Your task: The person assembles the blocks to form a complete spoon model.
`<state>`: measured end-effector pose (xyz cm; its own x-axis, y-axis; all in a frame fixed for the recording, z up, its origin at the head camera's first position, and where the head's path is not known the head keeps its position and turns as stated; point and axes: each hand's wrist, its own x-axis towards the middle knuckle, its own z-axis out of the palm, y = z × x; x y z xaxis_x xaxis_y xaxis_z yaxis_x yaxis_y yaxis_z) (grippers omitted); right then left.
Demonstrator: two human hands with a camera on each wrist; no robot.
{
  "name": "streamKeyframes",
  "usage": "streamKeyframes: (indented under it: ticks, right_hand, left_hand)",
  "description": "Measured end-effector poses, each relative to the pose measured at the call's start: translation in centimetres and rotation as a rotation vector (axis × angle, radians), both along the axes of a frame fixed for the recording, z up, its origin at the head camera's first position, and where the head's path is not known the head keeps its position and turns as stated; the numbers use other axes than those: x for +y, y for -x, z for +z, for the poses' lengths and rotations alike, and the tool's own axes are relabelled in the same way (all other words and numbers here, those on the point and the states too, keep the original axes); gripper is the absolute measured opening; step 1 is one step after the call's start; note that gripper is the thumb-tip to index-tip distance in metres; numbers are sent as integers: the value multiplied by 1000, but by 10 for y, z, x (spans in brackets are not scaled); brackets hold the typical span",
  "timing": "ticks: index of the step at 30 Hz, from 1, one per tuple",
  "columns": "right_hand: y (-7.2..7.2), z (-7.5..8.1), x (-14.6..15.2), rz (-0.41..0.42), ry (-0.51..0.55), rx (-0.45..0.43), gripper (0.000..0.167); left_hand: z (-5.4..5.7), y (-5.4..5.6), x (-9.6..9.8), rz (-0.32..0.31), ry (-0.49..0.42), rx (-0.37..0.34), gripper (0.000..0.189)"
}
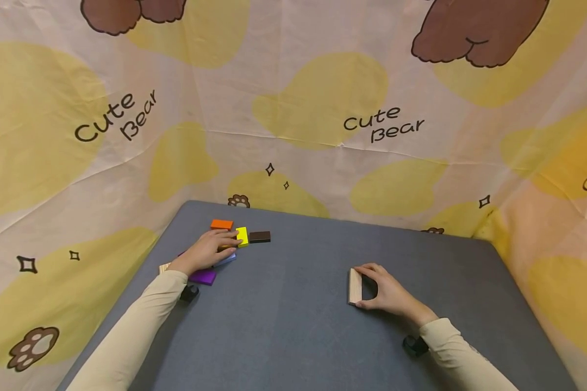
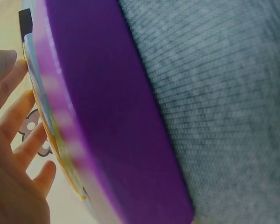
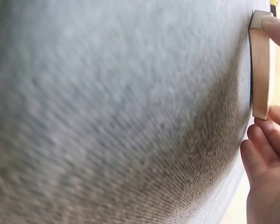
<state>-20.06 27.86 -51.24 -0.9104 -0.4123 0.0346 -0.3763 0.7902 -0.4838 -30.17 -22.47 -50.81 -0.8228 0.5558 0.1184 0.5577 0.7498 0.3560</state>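
Note:
Toward the right of the grey table, my right hand (image 1: 390, 291) pinches a plain wooden block (image 1: 355, 287) by its two ends, thumb at the near end and fingertips at the far one. The right wrist view shows this block (image 3: 260, 70) low at the cloth. My left hand (image 1: 207, 251) reaches over a group of coloured blocks at the left, fingers fairly straight, fingertips at the yellow block (image 1: 243, 237). Around it lie an orange block (image 1: 222, 224), a blue block (image 1: 226, 260) and a purple block (image 1: 204, 277); the hand hides part of the group.
A dark brown block (image 1: 260, 237) lies just right of the yellow one. Part of a pale wooden block (image 1: 163, 267) shows beside the left wrist. A printed cloth (image 1: 303, 108) hangs behind and along both sides of the grey table (image 1: 283, 326).

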Motion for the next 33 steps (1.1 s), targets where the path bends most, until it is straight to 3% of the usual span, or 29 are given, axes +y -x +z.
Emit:
streamKeyframes:
  ticks: [13,27,33]
  right_hand:
    - [3,0,4,21,-14,4,80]
    - [-1,1,2,27,-22,0,81]
    - [-8,1,0,-15,27,-12,82]
  left_hand:
    - [-1,1,0,-2,-5,-1,36]
    - [8,0,6,25,11,-21,33]
    - [8,3,7,28,16,-15,32]
